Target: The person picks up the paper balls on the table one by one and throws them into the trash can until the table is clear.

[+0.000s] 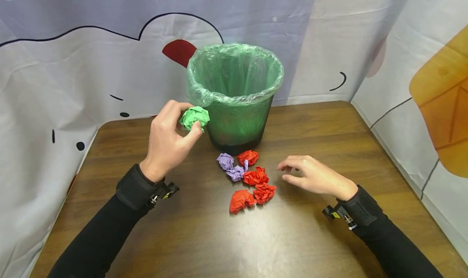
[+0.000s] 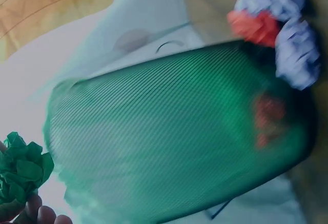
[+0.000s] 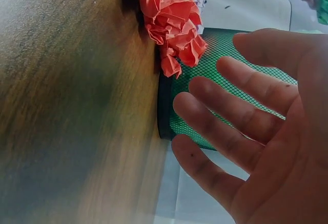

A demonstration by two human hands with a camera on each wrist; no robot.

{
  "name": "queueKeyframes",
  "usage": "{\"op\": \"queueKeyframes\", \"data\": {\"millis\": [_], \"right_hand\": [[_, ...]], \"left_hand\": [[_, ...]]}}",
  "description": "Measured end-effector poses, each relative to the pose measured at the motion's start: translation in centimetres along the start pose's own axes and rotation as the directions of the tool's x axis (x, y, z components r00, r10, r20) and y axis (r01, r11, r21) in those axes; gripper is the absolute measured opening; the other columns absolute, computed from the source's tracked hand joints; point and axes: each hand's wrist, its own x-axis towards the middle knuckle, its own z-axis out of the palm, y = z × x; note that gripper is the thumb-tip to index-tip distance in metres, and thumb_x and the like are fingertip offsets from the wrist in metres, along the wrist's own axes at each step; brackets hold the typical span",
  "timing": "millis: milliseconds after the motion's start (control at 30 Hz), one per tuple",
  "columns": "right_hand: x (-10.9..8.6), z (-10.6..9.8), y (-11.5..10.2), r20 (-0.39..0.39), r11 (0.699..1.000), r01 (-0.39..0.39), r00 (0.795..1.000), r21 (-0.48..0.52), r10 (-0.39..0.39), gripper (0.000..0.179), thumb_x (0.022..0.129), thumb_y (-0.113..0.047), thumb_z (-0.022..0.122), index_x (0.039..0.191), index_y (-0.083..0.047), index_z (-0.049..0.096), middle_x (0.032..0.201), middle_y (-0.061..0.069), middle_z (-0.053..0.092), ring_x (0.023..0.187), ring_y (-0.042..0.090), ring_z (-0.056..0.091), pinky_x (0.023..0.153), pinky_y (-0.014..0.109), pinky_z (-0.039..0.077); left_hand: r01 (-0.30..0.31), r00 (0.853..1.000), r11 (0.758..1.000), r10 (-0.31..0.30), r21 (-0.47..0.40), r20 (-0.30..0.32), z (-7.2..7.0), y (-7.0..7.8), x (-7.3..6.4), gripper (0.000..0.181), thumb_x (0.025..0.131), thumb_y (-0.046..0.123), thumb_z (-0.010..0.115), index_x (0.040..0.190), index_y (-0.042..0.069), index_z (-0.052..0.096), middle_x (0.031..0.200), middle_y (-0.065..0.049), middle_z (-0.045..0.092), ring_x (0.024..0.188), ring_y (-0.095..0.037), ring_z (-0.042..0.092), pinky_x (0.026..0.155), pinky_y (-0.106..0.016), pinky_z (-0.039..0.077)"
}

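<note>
A crumpled green paper ball (image 1: 195, 117) hangs in the air before the bin (image 1: 237, 123), where I hold it in the left hand (image 1: 166, 133), fingers clamped on it, near the plastic liner (image 1: 199, 85) but outside the opening. I judge the careful way is to clear the folded edge without snagging, then let go over the middle. The right hand (image 1: 312, 175), fingers apart and grasping nothing, is best held beside the red paper balls (image 1: 256, 176) on the bench (image 1: 183, 237).
</note>
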Motion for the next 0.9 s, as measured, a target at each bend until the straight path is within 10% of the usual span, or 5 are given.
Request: {"op": "queueKeyframes", "data": {"millis": [900], "right_hand": [[-0.4, 0.7, 0.4, 0.005, 1.000, 0.009, 1.000, 0.018, -0.009, 0.024, 0.094, -0.018, 0.071, 0.116, -0.010, 0.071, 0.108, 0.002, 0.071, 0.097, 0.017, 0.067, 0.086, 0.042, 0.054]], "left_hand": [[-0.054, 0.989, 0.996, 0.062, 0.064, -0.131, -2.6, 1.7, 9.1, 0.033, 0.086, 0.023, 0.065, 0.107, -0.002, 0.070, 0.089, -0.012, 0.058, 0.071, -0.019, 0.051, 0.066, -0.020, 0.038]]}}
